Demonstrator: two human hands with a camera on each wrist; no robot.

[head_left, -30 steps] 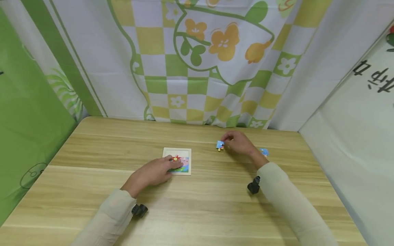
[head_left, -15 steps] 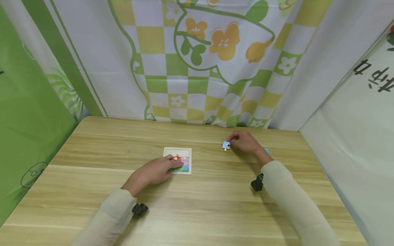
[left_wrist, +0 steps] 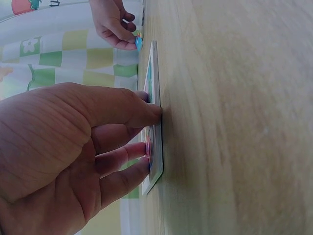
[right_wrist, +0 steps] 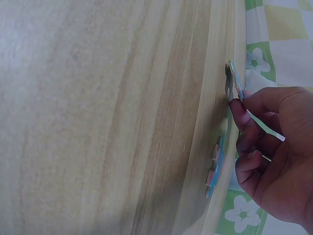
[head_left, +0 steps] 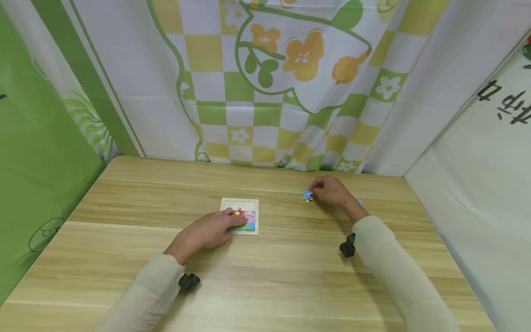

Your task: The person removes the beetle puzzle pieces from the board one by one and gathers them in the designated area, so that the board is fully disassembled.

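A small square picture puzzle in a pale wooden frame (head_left: 256,219) lies flat on the table; a pink cartoon figure shows in it, while a strip along its far side is blank. My left hand (head_left: 206,230) rests on it, with the thumb at the near edge and the fingers pressing on the picture, part of which they cover. Between thumb and index finger, my right hand (head_left: 329,190) pinches a blue jigsaw piece (head_left: 307,195), tilted and off the table in the right wrist view.
Partly hidden behind my right wrist, another blue jigsaw piece (head_left: 360,202) lies on the wooden table (head_left: 265,286); the right wrist view shows more of this loose blue part (right_wrist: 215,169). A patterned curtain (head_left: 238,115) hangs along the table's far edge.
My right hand has shifted a little to the right with the jigsaw piece, now covering more of the loose piece behind it. The left hand and the framed puzzle stay put.
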